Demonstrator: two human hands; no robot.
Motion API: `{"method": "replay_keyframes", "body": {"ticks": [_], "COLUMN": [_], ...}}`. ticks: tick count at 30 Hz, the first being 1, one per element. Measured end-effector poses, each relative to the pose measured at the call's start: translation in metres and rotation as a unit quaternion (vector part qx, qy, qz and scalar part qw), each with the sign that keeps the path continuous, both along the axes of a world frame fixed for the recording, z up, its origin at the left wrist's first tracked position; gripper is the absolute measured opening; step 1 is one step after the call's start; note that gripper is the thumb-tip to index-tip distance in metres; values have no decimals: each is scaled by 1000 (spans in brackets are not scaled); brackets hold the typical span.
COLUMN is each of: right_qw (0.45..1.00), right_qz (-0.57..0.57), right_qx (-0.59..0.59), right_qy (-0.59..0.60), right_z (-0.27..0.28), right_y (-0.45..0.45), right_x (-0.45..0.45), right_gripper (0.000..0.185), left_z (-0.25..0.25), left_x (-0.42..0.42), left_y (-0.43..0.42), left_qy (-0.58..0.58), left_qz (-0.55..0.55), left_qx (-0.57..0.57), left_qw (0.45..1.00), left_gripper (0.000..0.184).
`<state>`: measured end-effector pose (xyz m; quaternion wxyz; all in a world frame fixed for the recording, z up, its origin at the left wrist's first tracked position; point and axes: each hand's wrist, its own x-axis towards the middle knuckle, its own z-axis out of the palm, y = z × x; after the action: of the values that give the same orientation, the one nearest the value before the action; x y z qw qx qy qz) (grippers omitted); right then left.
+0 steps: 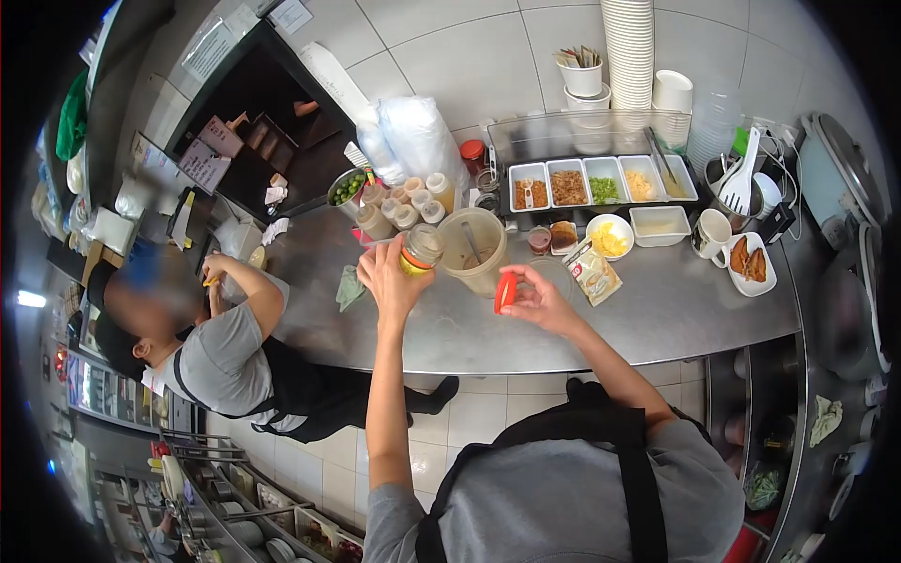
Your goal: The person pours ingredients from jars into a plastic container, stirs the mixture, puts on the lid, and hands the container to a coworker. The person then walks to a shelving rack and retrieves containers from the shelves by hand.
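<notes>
My left hand (389, 281) grips a small glass jar (424, 246) with a yellow and red label, tilted above the steel counter. Between the fingers of my right hand (540, 302) is a red lid (506, 291), held on edge and apart from the jar. Just beyond both hands stands a large translucent tub (488, 277) with a utensil (471, 239) leaning inside. A seasoning packet (591, 272) lies to the right of my right hand, near a white bowl of yellow food (610, 236). A green cloth (350, 289) lies left of my left hand.
Several squeeze bottles (405, 216) cluster behind the tub. A topping rack (601, 183) lines the wall. A plate of browned food (749, 265) and a mug (711, 233) stand on the right. A co-worker (225, 347) works at the left end of the counter (441, 342).
</notes>
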<state>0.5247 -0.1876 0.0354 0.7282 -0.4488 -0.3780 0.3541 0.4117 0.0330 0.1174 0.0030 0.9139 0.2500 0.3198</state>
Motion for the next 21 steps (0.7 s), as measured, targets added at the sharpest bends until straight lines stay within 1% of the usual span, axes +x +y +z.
{"method": "replay_keyframes", "body": {"ticks": [5,8,15,19,21], "right_qw": [1000,1000,999,999,998], "right_qz": [23,23,48,51,53], "right_qx": [-13,-19,-21,-14,-13], "right_qy": [5,8,16,11,8], "right_z": [-2,3,0,-2,-7], "right_y": [-1,-3,3,6,6], "right_x": [-7,-11,-16,-19,-22], "right_gripper": [60,60,60,61,61], "left_z": [5,9,14,15,10], "left_x": [6,8,15,22,25], "left_y": [-1,-2,3,5,11], "left_qy": [40,59,116,151,152], "left_qz": [-8,-7,-14,-11,-15], "left_qx": [61,72,115,149,198], "left_qw": [997,996,986,977,968], "left_gripper": [68,68,80,78,78]}}
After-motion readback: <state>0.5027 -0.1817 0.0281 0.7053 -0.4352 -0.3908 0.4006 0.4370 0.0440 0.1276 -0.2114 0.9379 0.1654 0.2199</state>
